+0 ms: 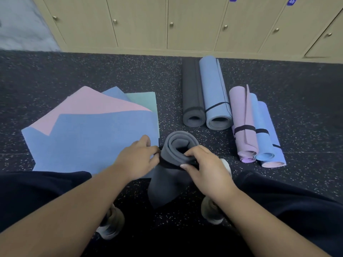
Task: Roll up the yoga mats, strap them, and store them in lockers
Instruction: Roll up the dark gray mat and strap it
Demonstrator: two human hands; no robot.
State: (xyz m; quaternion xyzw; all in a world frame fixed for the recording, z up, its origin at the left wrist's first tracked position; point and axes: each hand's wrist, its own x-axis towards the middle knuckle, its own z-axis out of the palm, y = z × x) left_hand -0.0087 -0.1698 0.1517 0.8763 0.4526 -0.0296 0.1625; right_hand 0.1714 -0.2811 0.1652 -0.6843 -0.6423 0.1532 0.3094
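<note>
A rolled grey yoga mat (178, 145) stands on end between my knees, its loose flap hanging toward me. A black strap (168, 164) wraps around the roll. My left hand (139, 158) pinches the strap at the roll's left side. My right hand (206, 164) grips the roll's right rim, thumb over the strap. Flat mats lie at left: a blue one (96, 141) on top, a pink one (92, 106) and a green one (146, 100) beneath.
Rolled, strapped mats lie at right: dark grey (192, 97), light blue (216, 97), purple (243, 123), blue (263, 134). Beige lockers (193, 23) with round knobs, doors shut, line the back wall. The floor (92, 71) is dark speckled rubber. My shoes are below.
</note>
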